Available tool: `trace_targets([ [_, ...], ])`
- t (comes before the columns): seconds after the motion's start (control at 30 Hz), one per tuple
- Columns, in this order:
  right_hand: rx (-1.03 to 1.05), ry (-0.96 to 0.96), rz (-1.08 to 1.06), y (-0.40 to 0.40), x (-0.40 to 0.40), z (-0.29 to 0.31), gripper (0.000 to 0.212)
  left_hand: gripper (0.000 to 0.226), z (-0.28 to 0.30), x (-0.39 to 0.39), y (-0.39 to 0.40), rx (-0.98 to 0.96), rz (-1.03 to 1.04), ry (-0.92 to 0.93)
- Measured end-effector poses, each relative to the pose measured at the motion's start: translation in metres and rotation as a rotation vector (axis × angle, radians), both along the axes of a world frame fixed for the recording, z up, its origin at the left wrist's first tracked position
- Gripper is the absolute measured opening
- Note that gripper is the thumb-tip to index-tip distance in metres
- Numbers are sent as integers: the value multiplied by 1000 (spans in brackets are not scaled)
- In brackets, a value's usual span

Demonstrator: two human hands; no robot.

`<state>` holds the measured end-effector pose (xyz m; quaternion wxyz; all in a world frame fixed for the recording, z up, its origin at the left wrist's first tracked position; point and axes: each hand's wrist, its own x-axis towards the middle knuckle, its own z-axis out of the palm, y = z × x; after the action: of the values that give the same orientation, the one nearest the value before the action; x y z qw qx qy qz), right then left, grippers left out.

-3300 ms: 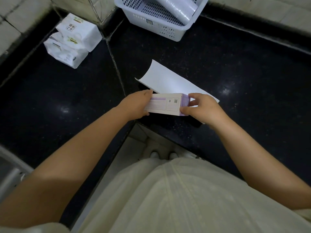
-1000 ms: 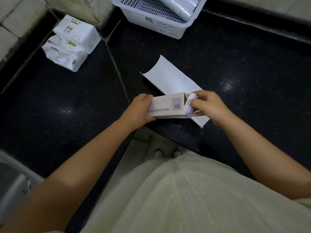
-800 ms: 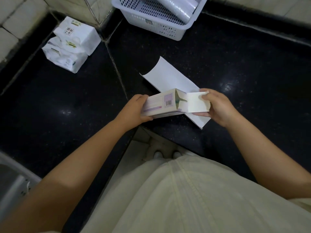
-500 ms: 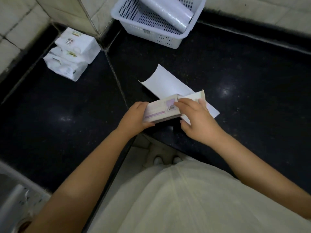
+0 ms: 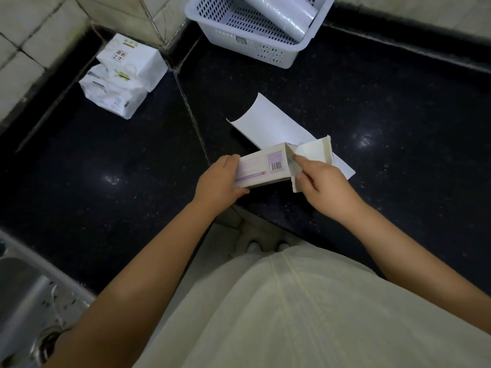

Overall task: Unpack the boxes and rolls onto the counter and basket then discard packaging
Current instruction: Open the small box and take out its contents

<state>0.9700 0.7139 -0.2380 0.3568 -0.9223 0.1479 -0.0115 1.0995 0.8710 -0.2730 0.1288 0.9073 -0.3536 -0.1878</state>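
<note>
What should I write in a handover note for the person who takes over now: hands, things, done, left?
Left hand: holds the box by its left end, above the counter edge.
Right hand: fingers at the box's open right end, flaps folded out.
One roll lies in the basket. Two white packs stand stacked in the far-left corner. A white sleeve lies flat behind the box.
Done: box opened.
Left: take out its contents, place them, discard box and sleeve.

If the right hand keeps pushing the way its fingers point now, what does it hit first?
The right hand points up-left into the open end of the box held by the left hand. It would likely meet whatever is inside first; the contents aren't clearly visible.
</note>
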Motion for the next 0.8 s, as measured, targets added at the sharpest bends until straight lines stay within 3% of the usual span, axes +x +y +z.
trace_targets([
  [0.23,-47,-54,-92,8,6,4,56,73,3,-7,12,-71,-50,-70],
  [0.43,5,0,116,8,2,-2,69,67,14,-26,11,-87,-204,-114],
  [0.67,100,5,34,9,-10,-12,67,55,32,-40,2,-15,-319,-182],
  [0.8,173,-157,-234,12,-14,-15,50,57,32,-40,-6,38,-335,-219],
])
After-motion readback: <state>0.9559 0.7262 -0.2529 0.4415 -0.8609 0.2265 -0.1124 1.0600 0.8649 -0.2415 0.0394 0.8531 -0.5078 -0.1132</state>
